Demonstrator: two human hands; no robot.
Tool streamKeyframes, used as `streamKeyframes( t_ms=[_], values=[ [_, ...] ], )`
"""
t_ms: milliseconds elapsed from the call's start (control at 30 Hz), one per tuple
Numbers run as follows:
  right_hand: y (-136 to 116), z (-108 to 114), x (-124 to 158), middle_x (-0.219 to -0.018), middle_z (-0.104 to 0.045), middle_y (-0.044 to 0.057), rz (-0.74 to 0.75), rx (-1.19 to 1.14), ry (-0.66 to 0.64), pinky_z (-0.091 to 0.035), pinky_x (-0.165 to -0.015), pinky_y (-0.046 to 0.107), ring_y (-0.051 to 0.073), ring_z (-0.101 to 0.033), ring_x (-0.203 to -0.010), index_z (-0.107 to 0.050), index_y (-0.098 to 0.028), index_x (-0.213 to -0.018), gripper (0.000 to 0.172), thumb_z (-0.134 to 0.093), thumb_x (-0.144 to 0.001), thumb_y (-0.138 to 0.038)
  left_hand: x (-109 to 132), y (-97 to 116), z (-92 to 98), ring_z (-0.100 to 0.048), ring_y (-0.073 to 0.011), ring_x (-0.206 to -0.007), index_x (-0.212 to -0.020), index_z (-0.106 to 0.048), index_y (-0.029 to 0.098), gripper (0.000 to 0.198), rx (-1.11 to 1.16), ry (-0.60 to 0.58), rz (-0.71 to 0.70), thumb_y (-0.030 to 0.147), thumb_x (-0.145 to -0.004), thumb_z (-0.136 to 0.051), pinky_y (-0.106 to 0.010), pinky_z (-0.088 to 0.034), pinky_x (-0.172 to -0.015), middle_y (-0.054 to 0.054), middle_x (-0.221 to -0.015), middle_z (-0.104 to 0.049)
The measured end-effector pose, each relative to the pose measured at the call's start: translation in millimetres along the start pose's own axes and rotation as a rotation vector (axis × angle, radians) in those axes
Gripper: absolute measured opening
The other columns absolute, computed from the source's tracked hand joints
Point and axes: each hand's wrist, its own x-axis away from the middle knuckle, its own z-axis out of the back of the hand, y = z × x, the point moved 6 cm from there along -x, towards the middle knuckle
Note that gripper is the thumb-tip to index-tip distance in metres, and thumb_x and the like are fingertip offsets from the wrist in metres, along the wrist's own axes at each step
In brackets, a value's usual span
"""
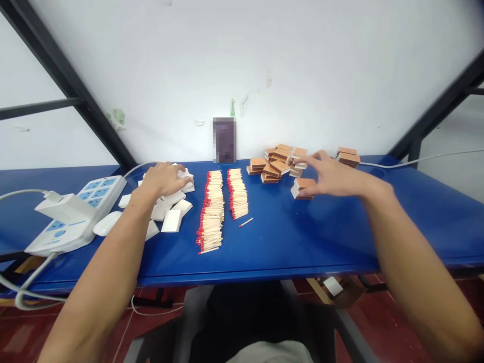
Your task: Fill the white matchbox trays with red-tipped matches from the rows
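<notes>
My left hand [165,180] is over a loose pile of small white matchbox trays [171,221], fingers stretched out and thumb apart. It covers part of the pile. My right hand [328,174] has thumb and index finger spread wide beside a small stack of orange-brown matchboxes [304,185]. The thumb is at the stack's right side; whether it presses on it I cannot tell. Behind the index fingertip lies a larger heap of matchboxes [279,164]. Between my hands, red-tipped matches lie in a long row [212,212] and a shorter row [237,193].
A single match [245,222] lies by the shorter row. More matchboxes [348,156] sit at the back right. At left are a power strip [81,214] with a charger [66,207] and a white mouse [107,223]. A dark pixelated rectangle [226,141] stands against the wall.
</notes>
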Motion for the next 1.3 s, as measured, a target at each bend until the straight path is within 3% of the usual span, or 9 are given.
streamKeyframes(
  t_ms=[167,267,333,400,533,633,800,1000,1300],
  values=[
    [21.3,-12.5,2.5,-0.112,-0.069,0.012,0.062,-0.123,-0.134,-0.052,-0.082,0.041,0.032,-0.067,-0.096,-0.065,-0.022,-0.123,0.067,-0.07,-0.074,-0.067,7.6,12.7,15.8,-0.051,-0.0457,-0.122,-0.129,-0.066,0.017,0.065,0.004,0.134,-0.011,0.062,-0.091,-0.038,-0.055,-0.044,-0.096,-0.023,-0.125,-0.062],
    [19.2,-9.4,0.3,-0.096,-0.072,0.009,0.085,-0.199,-0.174,-0.05,-0.072,0.037,0.027,-0.067,-0.082,-0.068,-0.021,-0.107,0.053,-0.065,-0.08,-0.066,23.3,50.5,35.3,-0.051,-0.0435,-0.118,-0.133,-0.064,0.017,0.067,0.035,0.321,-0.237,0.065,-0.094,-0.037,-0.058,-0.043,-0.095,-0.022,-0.124,-0.061],
    [12.0,1.1,-2.7,-0.089,-0.071,0.007,0.127,-0.203,-0.16,-0.047,-0.067,0.035,0.024,-0.064,-0.074,-0.07,-0.022,-0.102,0.05,-0.067,-0.079,-0.066,39.5,90.4,37.3,-0.047,-0.0416,-0.124,-0.139,-0.058,0.021,0.069,0.047,0.296,-0.518,0.069,-0.093,-0.041,-0.058,-0.04,-0.1,-0.019,-0.132,-0.058],
    [-1.7,12.2,-7.0,-0.087,-0.07,0.006,0.18,-0.19,-0.094,-0.045,-0.064,0.034,0.022,-0.062,-0.071,-0.071,-0.023,-0.102,0.05,-0.07,-0.077,-0.066,56.4,124.6,35.3,-0.043,-0.0413,-0.13,-0.143,-0.054,0.022,0.075,0.068,0.231,-0.691,0.074,-0.09,-0.045,-0.058,-0.038,-0.103,-0.02,-0.14,-0.053],
    [-48.7,8.2,-13.5,-0.102,-0.07,0.009,0.286,-0.172,0.117,-0.047,-0.069,0.034,0.025,-0.064,-0.082,-0.067,-0.022,-0.117,0.052,-0.073,-0.081,-0.059,77.6,162.5,26.7,-0.039,-0.0439,-0.136,-0.15,-0.046,0.02,0.091,0.115,0.089,-0.777,0.078,-0.08,-0.057,-0.061,-0.032,-0.109,-0.022,-0.147,-0.048],
    [-82.1,-16.4,-10.0,-0.118,-0.064,0.014,0.298,-0.034,0.311,-0.048,-0.072,0.036,0.029,-0.064,-0.096,-0.065,-0.018,-0.119,0.043,-0.069,-0.088,-0.048,79.9,166.6,22.0,-0.042,-0.0453,-0.133,-0.152,-0.043,0.016,0.096,0.088,0.08,-0.75,0.071,-0.077,-0.066,-0.061,-0.034,-0.107,-0.023,-0.147,-0.047],
    [-105.7,-56.9,2.3,-0.115,-0.06,0.013,0.385,-0.022,0.313,-0.05,-0.07,0.036,0.027,-0.063,-0.091,-0.062,-0.019,-0.125,0.04,-0.062,-0.094,-0.044,73.8,156.4,20.6,-0.045,-0.0422,-0.129,-0.138,-0.058,0.019,0.072,0.035,0.157,-0.749,0.057,-0.079,-0.071,-0.056,-0.037,-0.105,-0.019,-0.138,-0.055],
    [-102.4,-63.3,2.6,-0.109,-0.056,0.009,0.394,-0.32,0.394,-0.054,-0.086,0.04,0.025,-0.061,-0.097,-0.065,-0.023,-0.121,0.034,-0.07,-0.089,-0.034,71.1,145.1,23.7,-0.052,-0.0385,-0.121,-0.131,-0.063,0.021,0.062,0.002,0.198,-0.758,0.058,-0.082,-0.069,-0.049,-0.041,-0.098,-0.017,-0.134,-0.057],
    [-102.2,-59.7,4.5,-0.108,-0.056,0.008,0.407,-0.457,0.481,-0.054,-0.086,0.042,0.025,-0.059,-0.098,-0.07,-0.026,-0.12,0.035,-0.074,-0.085,-0.032,75.7,149.3,37.9,-0.061,-0.0281,-0.093,-0.112,-0.069,0.017,0.046,0.156,0.406,-0.722,0.055,-0.095,-0.051,-0.046,-0.039,-0.09,-0.016,-0.126,-0.062]
  ],
)
